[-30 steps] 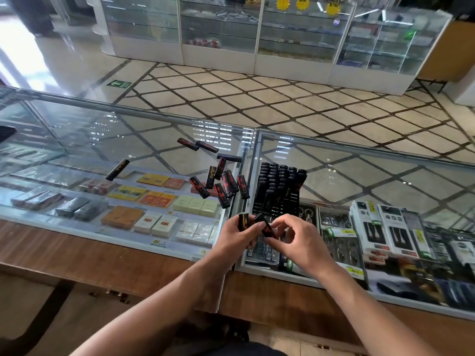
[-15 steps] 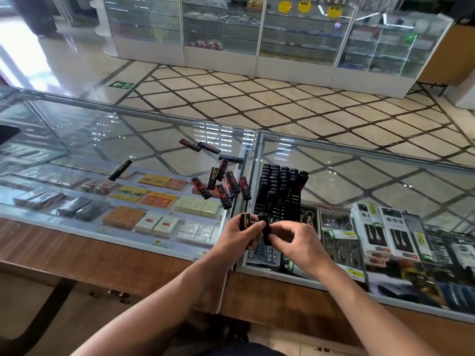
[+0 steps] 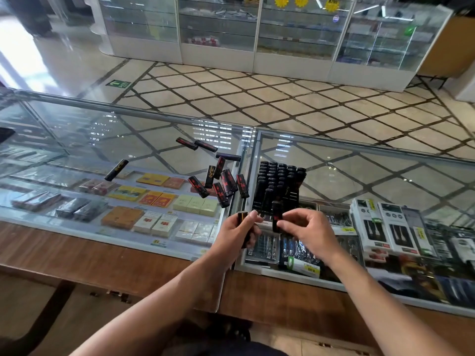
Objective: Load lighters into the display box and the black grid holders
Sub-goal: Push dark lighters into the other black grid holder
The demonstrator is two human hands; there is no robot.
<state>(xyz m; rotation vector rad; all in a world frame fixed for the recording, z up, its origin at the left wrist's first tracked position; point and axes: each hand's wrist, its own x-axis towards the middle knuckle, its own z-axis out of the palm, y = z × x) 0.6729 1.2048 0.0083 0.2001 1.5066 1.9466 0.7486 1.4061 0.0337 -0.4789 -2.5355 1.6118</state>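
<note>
Several black lighters with red print lie scattered on the glass counter top, and one lies apart at the left. A black grid holder packed with upright lighters stands just right of the counter seam. My left hand grips one upright black lighter. My right hand pinches another black and red lighter upright, just in front of the holder's near edge.
The glass counter covers cigarette packs on the left and packaged goods on the right. A wooden ledge runs along my side. White display cabinets stand across the tiled floor.
My hands have drawn apart. The right hand has taken one lighter and turned it upright toward the grid holder, while the left keeps its own lighter.
</note>
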